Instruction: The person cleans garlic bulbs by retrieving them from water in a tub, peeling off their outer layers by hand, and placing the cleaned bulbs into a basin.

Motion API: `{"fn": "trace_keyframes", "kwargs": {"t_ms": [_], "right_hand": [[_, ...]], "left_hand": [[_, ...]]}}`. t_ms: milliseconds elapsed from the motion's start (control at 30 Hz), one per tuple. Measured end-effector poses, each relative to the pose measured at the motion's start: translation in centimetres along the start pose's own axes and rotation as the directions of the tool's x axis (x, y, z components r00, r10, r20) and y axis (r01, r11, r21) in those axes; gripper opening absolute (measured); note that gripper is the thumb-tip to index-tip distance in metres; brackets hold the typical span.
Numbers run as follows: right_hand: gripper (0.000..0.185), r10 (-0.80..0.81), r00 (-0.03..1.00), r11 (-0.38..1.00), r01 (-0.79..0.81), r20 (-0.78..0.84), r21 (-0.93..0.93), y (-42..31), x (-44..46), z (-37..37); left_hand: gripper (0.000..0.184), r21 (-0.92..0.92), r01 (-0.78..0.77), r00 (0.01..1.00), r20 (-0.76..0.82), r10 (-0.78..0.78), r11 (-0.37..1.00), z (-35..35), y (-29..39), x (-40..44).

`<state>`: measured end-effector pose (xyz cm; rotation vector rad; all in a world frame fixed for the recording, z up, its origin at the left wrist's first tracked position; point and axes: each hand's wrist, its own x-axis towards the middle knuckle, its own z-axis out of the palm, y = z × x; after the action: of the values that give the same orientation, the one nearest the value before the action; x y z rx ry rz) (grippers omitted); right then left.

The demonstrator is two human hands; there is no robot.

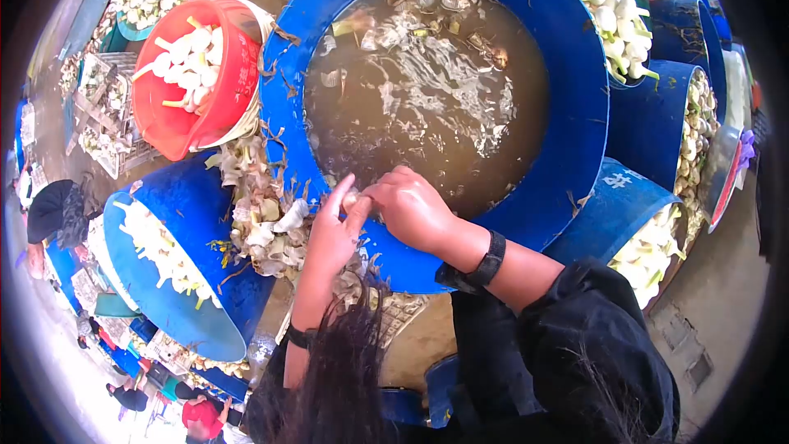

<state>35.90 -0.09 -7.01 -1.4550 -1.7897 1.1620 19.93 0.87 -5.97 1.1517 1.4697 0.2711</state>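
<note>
Over the near rim of a large blue tub (283,107) my two hands meet. My left hand (331,238) pinches a small whitish garlic bulb (351,200) between thumb and fingers. My right hand (413,210) is closed with its fingertips against the same bulb; whether it holds a tool or a bit of peel is hidden. Murky brown water (427,115) lies in the tub, with loose garlic skins (436,74) floating on it.
To the left stand a red bucket (234,74) of white garlic bulbs (193,66) and a tilted blue barrel (238,222) with more garlic. Peeled skins (267,218) pile against the tub. On the right are a bucket of bulbs (616,25) and several blue barrels (604,201). Other people (201,415) are at lower left.
</note>
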Motion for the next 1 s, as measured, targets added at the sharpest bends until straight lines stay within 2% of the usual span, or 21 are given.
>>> {"fn": "trace_keyframes", "kwargs": {"t_ms": [33,100,133,167,200,267,333,400,467,500,533,567,600,667,733,800,833,867,933,967,1000], "right_hand": [[0.010,-0.047,0.997,0.999,0.046,-0.063,-0.017,0.6,-0.1,0.5],[0.011,-0.093,0.988,0.995,0.089,-0.127,-0.033,1.2,-0.1,1.0],[0.010,0.235,0.972,0.961,-0.230,-0.011,0.153,1.2,0.0,1.1],[0.009,0.510,0.846,0.796,-0.533,0.154,0.287,1.4,0.1,1.0],[0.009,0.511,0.847,0.797,-0.531,0.149,0.287,1.6,0.2,0.8],[0.011,0.590,0.608,0.228,-0.757,0.531,0.612,1.9,0.1,0.6],[0.012,0.559,0.619,0.162,-0.735,0.552,0.659,1.8,-0.1,1.0],[0.015,0.549,0.613,0.005,-0.682,0.568,0.731,1.1,-0.1,1.1],[0.017,0.509,0.646,-0.027,-0.648,0.568,0.761,0.5,0.0,1.1],[0.018,0.511,0.678,-0.083,-0.573,0.528,0.815,-0.6,0.3,0.5],[0.018,0.515,0.705,-0.140,-0.492,0.487,0.859,-1.4,0.4,0.3],[0.017,0.396,0.840,0.137,-0.454,0.372,0.880,-0.7,-0.6,1.0],[0.015,0.380,0.857,0.386,-0.489,0.348,0.782,-1.6,-1.2,0.3],[0.014,0.115,0.973,0.807,-0.208,0.198,0.553,-2.0,-2.9,1.3],[0.011,0.055,0.980,0.830,-0.152,0.193,0.536,-2.4,-3.5,1.3],[0.010,0.105,0.981,0.981,-0.130,0.164,0.147,-1.4,-3.6,1.8],[0.011,0.153,0.986,0.982,-0.159,0.068,0.102,-0.9,-2.8,1.5],[0.013,0.248,0.968,0.952,-0.239,-0.025,0.189,-0.5,-1.9,1.3],[0.013,0.093,0.992,0.951,-0.062,-0.088,0.301,-1.3,0.8,-0.2],[0.013,0.097,0.992,0.951,-0.067,-0.086,0.301,-2.4,1.6,-0.4],[0.013,0.136,0.990,0.888,-0.106,-0.034,0.447,-3.6,2.5,-0.4]], "left_hand": [[0.047,-0.090,0.038,0.996,0.085,-0.030,0.995,0.0,-1.2,0.2],[0.046,-0.039,0.018,0.999,0.052,-0.016,0.999,0.5,-0.6,-0.6],[0.045,0.010,0.000,1.000,0.022,0.000,1.000,0.8,-0.1,-1.0],[0.047,0.015,0.035,0.999,0.013,-0.036,0.999,0.9,1.2,-1.5],[0.047,0.015,0.030,0.999,0.015,-0.031,0.999,0.9,0.8,-1.4],[0.048,0.044,-0.289,0.954,-0.065,0.291,0.956,0.9,-0.3,-1.5],[0.048,0.123,-0.308,0.944,-0.086,0.319,0.943,0.7,-0.5,-1.4],[0.047,0.455,-0.583,0.765,0.029,0.643,0.673,0.7,-0.7,-0.9],[0.039,0.420,-0.497,0.832,-0.019,0.554,0.760,1.2,-0.7,-1.4],[0.034,-0.041,-0.339,0.917,-0.239,0.320,0.940,1.6,-1.1,-1.4],[0.030,-0.520,-0.167,0.951,-0.311,-0.003,0.838,1.7,-1.3,-1.4],[0.024,-0.843,-0.136,0.962,-0.237,-0.134,0.521,1.2,0.6,-1.7],[0.022,-0.867,-0.167,0.950,-0.270,-0.160,0.469,1.1,0.2,-1.4],[0.020,-0.939,-0.064,0.982,-0.119,-0.145,0.339,-0.3,-1.2,-1.4],[0.019,-0.936,-0.088,0.963,-0.167,-0.210,0.340,-0.7,-1.4,-1.6],[0.018,-0.932,-0.118,0.939,-0.217,-0.266,0.344,-1.4,-0.9,-1.8],[0.017,-0.877,-0.174,0.920,-0.307,-0.243,0.448,-1.8,-0.3,-2.0],[0.016,-0.807,-0.224,0.896,-0.391,-0.211,0.546,-2.0,0.0,-2.1],[0.012,-0.718,-0.248,0.910,-0.402,-0.097,0.650,-2.8,-0.3,-2.4],[0.011,-0.639,-0.239,0.920,-0.389,-0.039,0.732,-3.0,-0.2,-2.5],[0.010,-0.550,-0.233,0.930,-0.366,0.018,0.802,-3.2,-0.1,-2.4]]}}
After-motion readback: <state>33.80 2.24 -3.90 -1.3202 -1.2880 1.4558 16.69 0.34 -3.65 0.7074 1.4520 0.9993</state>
